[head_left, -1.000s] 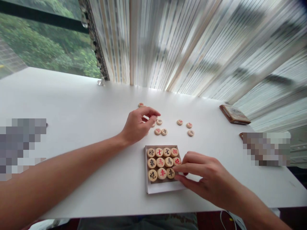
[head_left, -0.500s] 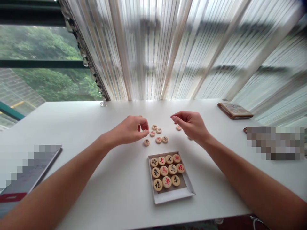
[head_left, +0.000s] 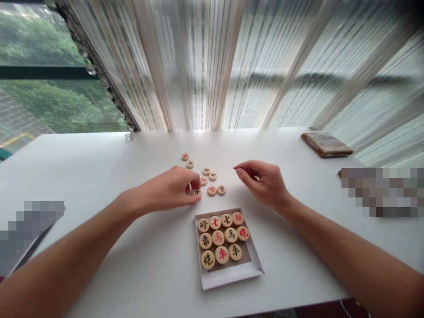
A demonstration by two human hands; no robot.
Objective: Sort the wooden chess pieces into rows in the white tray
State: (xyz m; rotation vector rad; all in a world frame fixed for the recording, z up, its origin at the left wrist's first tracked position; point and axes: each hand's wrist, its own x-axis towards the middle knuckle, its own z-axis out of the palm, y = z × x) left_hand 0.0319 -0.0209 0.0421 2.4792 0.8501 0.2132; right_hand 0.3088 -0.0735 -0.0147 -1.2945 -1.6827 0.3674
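My left hand (head_left: 175, 190) is curled round a wooden Chinese chess piece (head_left: 197, 192) with a black character, thumb and forefinger at its sides on the table. My right hand (head_left: 260, 182) hovers further right, thumb and fingers drawn together; anything inside them is hidden. Between the hands lie loose pieces, among them a red-lettered one (head_left: 211, 191) and a black-lettered one (head_left: 221, 190) side by side. A shallow white box (head_left: 232, 274) nearer to me holds rows of pieces, the front row including a red chariot piece (head_left: 221, 255).
Two more pieces, one red (head_left: 185, 157) and one black (head_left: 190, 164), lie beyond my left hand on the white table (head_left: 149, 274). A flat brown-edged box (head_left: 327, 145) sits at the back right. Blurred-out items lie at both sides. String curtains (head_left: 198, 66) hang behind.
My left hand has come down and closed on the black-lettered piece at the near left of the loose group. My right hand stays raised with its fingers together. The view has shifted slightly.
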